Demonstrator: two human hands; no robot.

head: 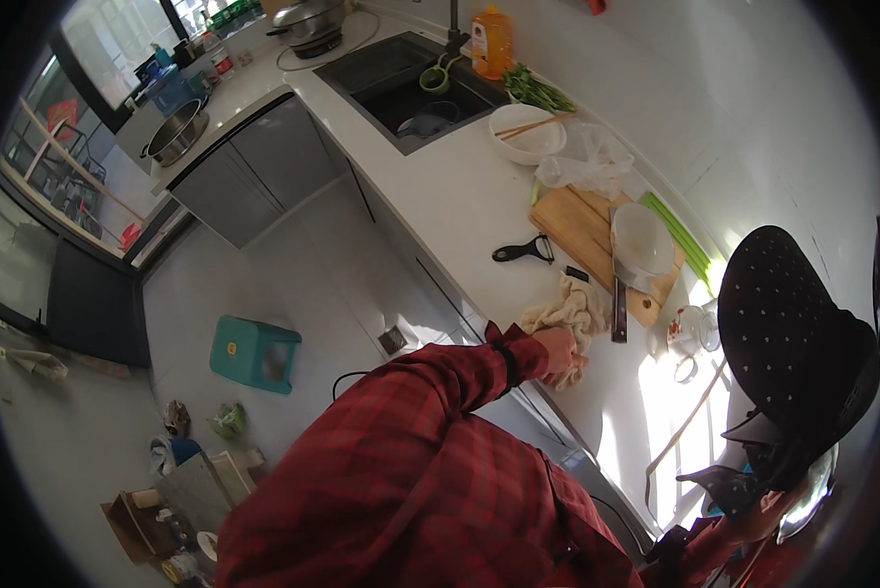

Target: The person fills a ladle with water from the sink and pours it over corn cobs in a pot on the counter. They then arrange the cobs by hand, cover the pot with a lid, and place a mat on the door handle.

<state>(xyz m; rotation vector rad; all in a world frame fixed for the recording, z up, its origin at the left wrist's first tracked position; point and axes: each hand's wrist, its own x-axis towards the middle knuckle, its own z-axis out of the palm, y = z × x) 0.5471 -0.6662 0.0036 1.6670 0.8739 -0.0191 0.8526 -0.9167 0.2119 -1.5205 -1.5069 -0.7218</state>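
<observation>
My left hand (563, 354), in a red plaid sleeve, grips a crumpled beige cloth (568, 312) on the white countertop. Just beyond the cloth lie a small black object (576, 273) and a black-handled peeler (524, 251). A dark-handled knife (619, 309) rests partly on a wooden cutting board (576, 220), beside a translucent white bowl (642, 239). At the lower right, my right hand (771, 511) is near a black polka-dotted fabric hat (785, 323) with a bow. Its fingers are partly hidden, and a shiny object (811, 492) shows beside it.
Green stalks (679, 239) lie behind the board. A white bowl with chopsticks (521, 147) and a clear plastic bag (590, 158) stand near the dark sink (366, 81). A floral mug (686, 331) is beside the hat. On the floor stands a teal stool (252, 354).
</observation>
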